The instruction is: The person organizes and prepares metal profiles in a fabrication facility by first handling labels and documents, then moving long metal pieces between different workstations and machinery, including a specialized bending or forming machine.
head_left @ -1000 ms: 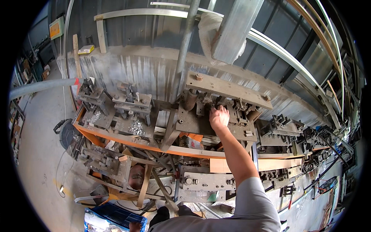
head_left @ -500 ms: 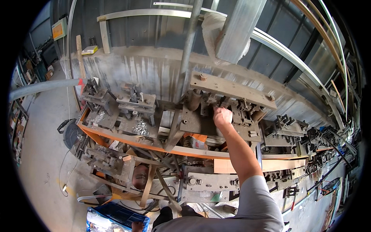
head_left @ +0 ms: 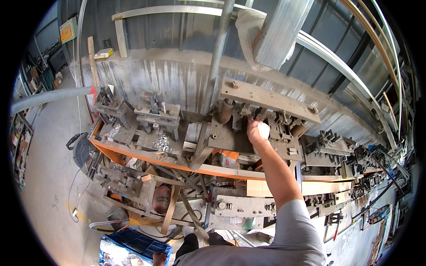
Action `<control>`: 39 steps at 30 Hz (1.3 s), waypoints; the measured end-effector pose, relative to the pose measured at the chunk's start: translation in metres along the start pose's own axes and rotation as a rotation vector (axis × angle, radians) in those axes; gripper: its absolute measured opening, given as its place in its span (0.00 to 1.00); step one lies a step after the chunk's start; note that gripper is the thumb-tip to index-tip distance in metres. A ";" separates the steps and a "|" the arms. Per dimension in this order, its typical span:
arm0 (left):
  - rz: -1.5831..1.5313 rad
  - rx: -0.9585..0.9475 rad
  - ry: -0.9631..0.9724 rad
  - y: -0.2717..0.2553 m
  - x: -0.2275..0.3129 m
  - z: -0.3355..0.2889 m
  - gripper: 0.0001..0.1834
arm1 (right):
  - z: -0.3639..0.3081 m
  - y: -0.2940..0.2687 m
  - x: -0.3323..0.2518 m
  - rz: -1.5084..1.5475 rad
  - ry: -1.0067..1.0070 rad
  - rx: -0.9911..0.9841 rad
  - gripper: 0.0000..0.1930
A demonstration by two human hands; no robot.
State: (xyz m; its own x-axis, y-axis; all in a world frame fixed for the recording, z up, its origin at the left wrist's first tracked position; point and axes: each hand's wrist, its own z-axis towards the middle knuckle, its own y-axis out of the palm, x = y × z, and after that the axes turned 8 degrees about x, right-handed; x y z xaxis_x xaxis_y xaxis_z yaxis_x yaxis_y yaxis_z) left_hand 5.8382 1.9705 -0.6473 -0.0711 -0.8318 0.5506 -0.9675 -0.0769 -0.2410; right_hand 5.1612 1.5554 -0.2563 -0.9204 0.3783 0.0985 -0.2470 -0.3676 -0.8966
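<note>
Reaching forward across a cluttered workshop, the right hand (head_left: 258,131) has its fingers curled in among the parts of a large, dusty metal press fixture (head_left: 233,141). The fingertips are hidden between the parts, so whether they have hold of anything cannot be told. The left hand (head_left: 159,258) is low at the near edge, by the right side of a blue crate (head_left: 138,241); its grip is too small and dark to make out.

The fixture is at the centre of an orange-edged counter (head_left: 173,165). Its thick top bar (head_left: 270,99) spans the far side, just beyond the right hand, and a stout round post (head_left: 226,111) stands to the left of the hand. Farther back, a tall grey pole (head_left: 218,57) rises before the stained wall, and a square metal beam (head_left: 284,35), partly wrapped in plastic, slants in at the far side.

To the left on the counter are two smaller metal fixtures (head_left: 157,116), with a heap of shiny metal bits (head_left: 162,142) at the near side of one. More dark fixtures (head_left: 328,147) line up to the right. Nearer and lower are a pale board (head_left: 259,188), a bolted metal plate (head_left: 244,206) and leaning wooden strips (head_left: 171,210).
</note>
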 end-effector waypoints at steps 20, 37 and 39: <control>0.020 0.038 -0.001 -0.013 0.013 0.003 0.08 | -0.042 -0.020 -0.012 0.096 -0.065 0.239 0.12; -0.060 -0.514 0.034 -0.045 0.014 0.087 0.11 | -0.143 -0.060 0.007 0.277 -0.033 0.200 0.07; 0.181 -0.535 0.222 -0.039 0.023 0.089 0.10 | -0.172 -0.076 0.016 0.321 -0.001 0.215 0.06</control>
State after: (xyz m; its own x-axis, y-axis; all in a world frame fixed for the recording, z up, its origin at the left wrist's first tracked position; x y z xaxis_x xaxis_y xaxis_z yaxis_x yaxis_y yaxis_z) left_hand 5.8957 1.9053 -0.6958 -0.2388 -0.6672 0.7055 -0.9191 0.3897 0.0575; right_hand 5.2177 1.7357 -0.2614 -0.9614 0.2146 -0.1720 -0.0043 -0.6369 -0.7709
